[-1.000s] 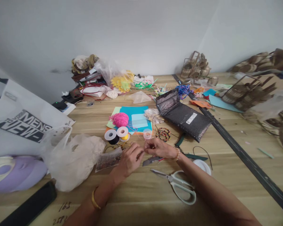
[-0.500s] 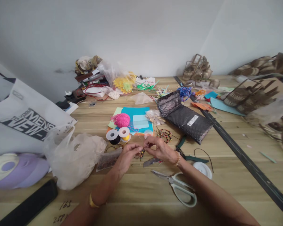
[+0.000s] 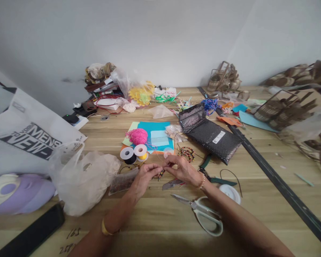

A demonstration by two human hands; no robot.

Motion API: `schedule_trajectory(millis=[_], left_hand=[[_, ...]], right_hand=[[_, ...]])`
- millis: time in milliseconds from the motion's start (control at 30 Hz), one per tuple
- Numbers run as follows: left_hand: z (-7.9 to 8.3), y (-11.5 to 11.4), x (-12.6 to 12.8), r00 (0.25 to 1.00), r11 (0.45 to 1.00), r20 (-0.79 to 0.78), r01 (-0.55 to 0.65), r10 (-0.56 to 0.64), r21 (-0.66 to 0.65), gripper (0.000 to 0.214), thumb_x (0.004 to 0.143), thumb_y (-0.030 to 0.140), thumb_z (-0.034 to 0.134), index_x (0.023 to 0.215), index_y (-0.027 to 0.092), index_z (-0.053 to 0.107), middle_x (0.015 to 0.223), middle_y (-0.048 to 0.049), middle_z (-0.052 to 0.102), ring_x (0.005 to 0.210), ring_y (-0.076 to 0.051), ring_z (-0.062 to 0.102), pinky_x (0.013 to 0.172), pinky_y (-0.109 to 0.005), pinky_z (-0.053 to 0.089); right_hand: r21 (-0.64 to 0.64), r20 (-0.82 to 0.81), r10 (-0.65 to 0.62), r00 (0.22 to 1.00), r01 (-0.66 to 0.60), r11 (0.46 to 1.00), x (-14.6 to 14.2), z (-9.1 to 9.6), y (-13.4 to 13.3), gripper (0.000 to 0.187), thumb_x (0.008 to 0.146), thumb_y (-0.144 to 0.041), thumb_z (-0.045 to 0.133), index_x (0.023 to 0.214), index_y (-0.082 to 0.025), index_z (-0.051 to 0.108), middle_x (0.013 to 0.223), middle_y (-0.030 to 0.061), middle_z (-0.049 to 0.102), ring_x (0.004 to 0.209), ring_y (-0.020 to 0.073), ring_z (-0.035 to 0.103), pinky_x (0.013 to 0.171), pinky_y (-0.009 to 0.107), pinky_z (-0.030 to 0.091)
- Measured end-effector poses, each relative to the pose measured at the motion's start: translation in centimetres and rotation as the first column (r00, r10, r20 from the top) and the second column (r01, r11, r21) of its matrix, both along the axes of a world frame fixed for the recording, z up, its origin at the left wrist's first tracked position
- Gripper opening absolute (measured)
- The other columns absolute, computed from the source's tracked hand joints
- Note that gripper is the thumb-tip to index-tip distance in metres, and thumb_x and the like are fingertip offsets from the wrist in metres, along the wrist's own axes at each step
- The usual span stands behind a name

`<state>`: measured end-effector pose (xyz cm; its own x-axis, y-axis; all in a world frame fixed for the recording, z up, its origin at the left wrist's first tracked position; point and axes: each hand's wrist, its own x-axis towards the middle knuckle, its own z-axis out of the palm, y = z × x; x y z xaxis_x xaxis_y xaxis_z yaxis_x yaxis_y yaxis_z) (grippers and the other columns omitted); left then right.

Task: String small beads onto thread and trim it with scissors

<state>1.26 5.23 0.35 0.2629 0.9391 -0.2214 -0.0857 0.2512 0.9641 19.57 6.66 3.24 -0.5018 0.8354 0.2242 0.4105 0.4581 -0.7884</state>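
My left hand (image 3: 145, 175) and my right hand (image 3: 182, 170) meet over the table, thumbs and fingertips pinched together. Between them is a short string of small multicoloured beads (image 3: 161, 174), dangling just under the fingertips. The thin cord at the pinch is mostly hidden by my fingers. Beyond my right hand lies a coiled beaded strand (image 3: 186, 154), with a small clear round container (image 3: 168, 152) nearby. A black thread spool (image 3: 128, 155) and a yellow thread spool (image 3: 141, 152) stand past my left hand. Beside my left wrist lies a clear packet of dark beads (image 3: 122, 182).
Pale green scissors (image 3: 208, 220) lie below my right forearm, near a white spool (image 3: 230, 193). A black bubble mailer (image 3: 212, 135) rests behind. Pink yarn (image 3: 138, 136) sits on blue sheets (image 3: 155, 126). At left are a plastic bag (image 3: 82, 182) and a phone (image 3: 32, 232).
The hanging beads have risen slightly and tilt more toward the right hand. Both hands stay pinched together in nearly the same place.
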Motion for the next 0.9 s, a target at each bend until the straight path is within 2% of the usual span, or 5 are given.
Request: schedule_trajectory(millis=[333, 533, 733, 900], left_hand=[[0.67, -0.11, 0.11, 1.0, 1.0, -0.013, 0.026, -0.026, 0.011, 0.025, 0.067, 0.037, 0.071, 0.068, 0.012, 0.069, 0.062, -0.0016, 0.06, 0.059, -0.011, 0.048, 0.059, -0.024, 0.035], [0.66, -0.21, 0.16, 1.0, 1.0, -0.013, -0.013, 0.013, 0.003, 0.024, 0.064, 0.034, 0.074, 0.068, 0.012, 0.069, 0.06, -0.0011, 0.061, 0.058, -0.011, 0.048, 0.06, -0.024, 0.036], [0.46, -0.26, 0.28, 0.996, 0.997, -0.061, -0.058, 0.061, 0.051, 0.022, 0.063, 0.033, 0.073, 0.068, 0.012, 0.068, 0.062, -0.0017, 0.062, 0.059, -0.012, 0.049, 0.059, -0.024, 0.037], [0.93, -0.47, 0.44, 0.995, 0.993, -0.077, -0.055, 0.063, 0.107, 0.02, 0.066, 0.032, 0.07, 0.067, 0.013, 0.067, 0.063, -0.0023, 0.064, 0.059, -0.013, 0.052, 0.059, -0.024, 0.04]], right_hand=[[-0.016, 0.034, -0.011, 0.999, 0.012, 1.0, 0.01, 0.37, -0.03, 0.01, 0.083, -0.02, 0.059, 0.078, -0.013, 0.065, 0.073, 0.0045, 0.067, 0.066, 0.0145, 0.061, 0.065, 0.025, 0.047], [-0.011, 0.02, 0.013, 1.0, -0.013, 1.0, 0.02, 0.36, -0.03, 0.009, 0.082, -0.019, 0.058, 0.078, -0.014, 0.064, 0.073, 0.0039, 0.066, 0.066, 0.0139, 0.06, 0.065, 0.024, 0.047], [0.108, 0.074, 0.011, 0.997, -0.02, 0.994, -0.16, 0.63, -0.21, 0.008, 0.082, -0.022, 0.06, 0.079, -0.015, 0.062, 0.074, 0.0036, 0.065, 0.067, 0.0145, 0.058, 0.063, 0.025, 0.045], [0.197, 0.077, 0.005, 0.997, -0.02, 0.98, -0.28, 0.06, -0.33, 0.008, 0.086, -0.021, 0.056, 0.081, -0.015, 0.06, 0.075, 0.0042, 0.064, 0.069, 0.015, 0.058, 0.063, 0.025, 0.045]])
